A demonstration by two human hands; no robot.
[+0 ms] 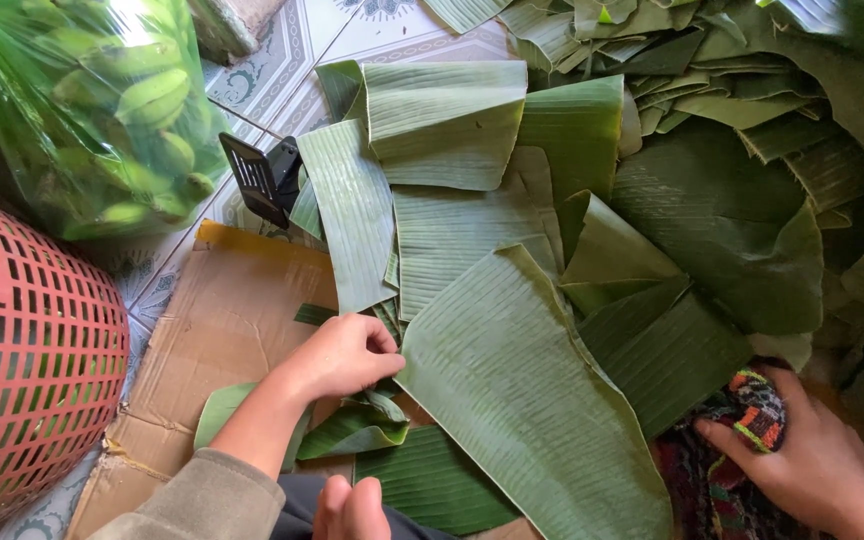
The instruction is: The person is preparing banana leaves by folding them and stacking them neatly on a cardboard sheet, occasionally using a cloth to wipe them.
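On flattened cardboard (227, 320) over a tiled floor, the left hand (344, 355) is pinching the edge of a large banana leaf piece (522, 400), fingers closed on it, while the right hand (812, 465) is gripping a multicoloured knitted cloth (742, 430) just beside that leaf. More cut leaves (712, 170) are lying piled beyond; a red plastic basket (32, 350) and bagged green bananas (122, 110) are sitting at left.

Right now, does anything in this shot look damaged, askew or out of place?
Nothing is spilled. The banana leaves have ragged torn edges and lie in a loose overlapping heap. The cardboard sheet under the left hand is creased and frayed at its corner. The right hand grips a multicoloured cloth.
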